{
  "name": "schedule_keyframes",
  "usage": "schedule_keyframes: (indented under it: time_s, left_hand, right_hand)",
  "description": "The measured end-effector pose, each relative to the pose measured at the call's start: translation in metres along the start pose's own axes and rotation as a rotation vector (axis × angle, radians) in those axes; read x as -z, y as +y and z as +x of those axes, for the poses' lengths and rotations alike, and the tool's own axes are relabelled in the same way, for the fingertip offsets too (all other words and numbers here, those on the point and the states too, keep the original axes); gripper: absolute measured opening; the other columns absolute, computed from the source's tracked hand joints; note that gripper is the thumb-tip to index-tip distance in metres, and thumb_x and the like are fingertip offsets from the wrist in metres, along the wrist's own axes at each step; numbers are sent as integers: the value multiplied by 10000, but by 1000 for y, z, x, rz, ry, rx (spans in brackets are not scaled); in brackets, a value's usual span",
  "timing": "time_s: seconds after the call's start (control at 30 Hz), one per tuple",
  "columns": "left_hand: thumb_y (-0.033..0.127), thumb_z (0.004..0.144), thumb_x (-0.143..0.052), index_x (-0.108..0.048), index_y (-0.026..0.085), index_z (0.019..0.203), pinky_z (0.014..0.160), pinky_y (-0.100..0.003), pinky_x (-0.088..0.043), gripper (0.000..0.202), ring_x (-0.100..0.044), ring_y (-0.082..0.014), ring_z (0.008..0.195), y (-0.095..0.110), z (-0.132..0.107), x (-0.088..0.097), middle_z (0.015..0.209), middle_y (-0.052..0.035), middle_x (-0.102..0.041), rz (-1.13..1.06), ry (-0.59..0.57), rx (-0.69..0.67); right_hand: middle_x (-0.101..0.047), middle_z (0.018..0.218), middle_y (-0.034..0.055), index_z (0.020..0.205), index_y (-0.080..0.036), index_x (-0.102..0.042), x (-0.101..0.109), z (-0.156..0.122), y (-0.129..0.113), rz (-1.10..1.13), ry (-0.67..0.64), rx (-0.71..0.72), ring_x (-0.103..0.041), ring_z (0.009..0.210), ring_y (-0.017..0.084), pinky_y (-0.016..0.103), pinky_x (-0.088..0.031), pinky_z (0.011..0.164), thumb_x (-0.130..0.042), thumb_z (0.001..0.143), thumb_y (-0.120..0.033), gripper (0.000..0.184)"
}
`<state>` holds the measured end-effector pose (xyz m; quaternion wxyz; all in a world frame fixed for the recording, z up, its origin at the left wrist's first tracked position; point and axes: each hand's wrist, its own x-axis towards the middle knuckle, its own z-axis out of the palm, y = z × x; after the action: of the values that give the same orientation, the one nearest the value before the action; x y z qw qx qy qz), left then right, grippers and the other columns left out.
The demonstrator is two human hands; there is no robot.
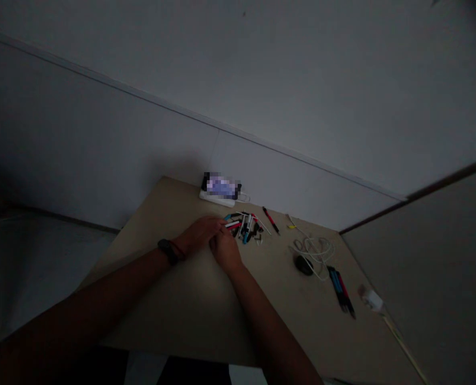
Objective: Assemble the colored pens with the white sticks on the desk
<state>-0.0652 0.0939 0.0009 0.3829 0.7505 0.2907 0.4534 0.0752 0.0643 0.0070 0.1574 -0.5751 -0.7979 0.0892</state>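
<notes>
Both my arms reach forward over a beige table [189,305] in dim light. My left hand [201,233], with a dark band on its wrist, lies with fingers stretched toward a small pile of pens and pen parts [246,225]. My right hand [225,249] rests just beside it, fingers curled at the pile's near edge. Whether either hand holds a piece is too dark to tell.
A phone on a white block [220,190] sits at the table's far edge by the wall. A red pen [270,220], a coiled white cable [315,249], a dark round object [304,265], a few pens [342,291] and a white plug [372,299] lie to the right.
</notes>
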Motion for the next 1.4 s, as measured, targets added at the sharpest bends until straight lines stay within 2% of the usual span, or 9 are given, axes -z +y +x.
schedule_keyframes:
  time_s: [0.2, 0.5, 0.6, 0.7, 0.77, 0.87, 1.0, 1.1, 1.4]
  left_hand:
    - [429, 1031, -329, -640, 186, 1296, 1096, -405, -439, 476, -615, -238, 1188, 3, 1, 1, 1267, -113, -691, 191, -44, -37]
    - [378, 1026, -364, -674, 180, 1171, 992, -381, -487, 396, -648, -224, 1065, 4, 2, 3, 1155, -102, -721, 294, -56, -20]
    - [371, 1015, -410, -668, 179, 1189, 987, -376, -482, 366, -643, -228, 1070, 0, 0, 8, 1160, -105, -718, 386, -51, -15]
    - [326, 986, -478, -668, 178, 1197, 963, -376, -484, 320, -635, -234, 1058, -6, -2, 17, 1156, -105, -715, 504, -20, 25]
    - [264, 967, -499, -703, 178, 1112, 929, -369, -489, 265, -633, -230, 1007, -8, -3, 22, 1080, -99, -721, 585, -15, 58]
    - [253, 940, -548, -735, 186, 1009, 891, -371, -488, 210, -618, -233, 966, -10, -3, 27, 1014, -95, -702, 709, 9, 97]
    - [313, 888, -656, -758, 198, 998, 901, -409, -479, 189, -596, -267, 1027, -7, -3, 29, 1124, -110, -670, 831, 65, 170]
    - [319, 905, -644, -769, 197, 961, 903, -420, -474, 183, -591, -278, 1059, -3, -2, 31, 1176, -111, -665, 857, 81, 230]
    - [248, 947, -569, -732, 185, 1035, 875, -374, -467, 196, -620, -253, 979, 0, 1, 39, 1033, -93, -723, 797, 82, 268]
  right_hand:
    - [-664, 1196, 156, 1191, -145, -697, -2, -4, 10, 78, 104, 28, -656, 1062, 249, 356, -524, 945, -496, 924, -147, 334]
    - [-645, 1223, 144, 1196, -166, -683, 0, -3, 12, 164, 136, 55, -634, 1113, 250, 374, -513, 972, -505, 929, -171, 321]
    - [-662, 1133, 126, 1108, -180, -702, 2, -3, 15, 138, 126, 12, -648, 1039, 252, 378, -522, 924, -550, 923, -194, 239]
    - [-664, 991, 91, 934, -197, -716, 4, -3, 19, 97, 100, -33, -655, 909, 234, 357, -520, 856, -603, 914, -218, 116]
    - [-658, 958, 74, 880, -207, -705, 4, -3, 21, 88, 93, -29, -650, 878, 221, 340, -512, 840, -626, 911, -230, 88]
    - [-654, 968, 71, 887, -208, -693, 3, -3, 22, 82, 95, -25, -646, 876, 215, 329, -503, 830, -631, 913, -230, 71]
    - [-650, 996, 80, 899, -206, -676, 2, -3, 21, 64, 83, -6, -641, 896, 221, 326, -496, 817, -608, 919, -219, 73]
    - [-653, 991, 85, 908, -205, -662, 2, -4, 20, 70, 96, 0, -634, 886, 221, 324, -488, 801, -579, 925, -229, 89]
    - [-681, 763, 32, 807, -193, -637, 3, -3, 20, 500, 247, -109, -618, 712, 191, 291, -469, 685, -559, 885, -365, 204]
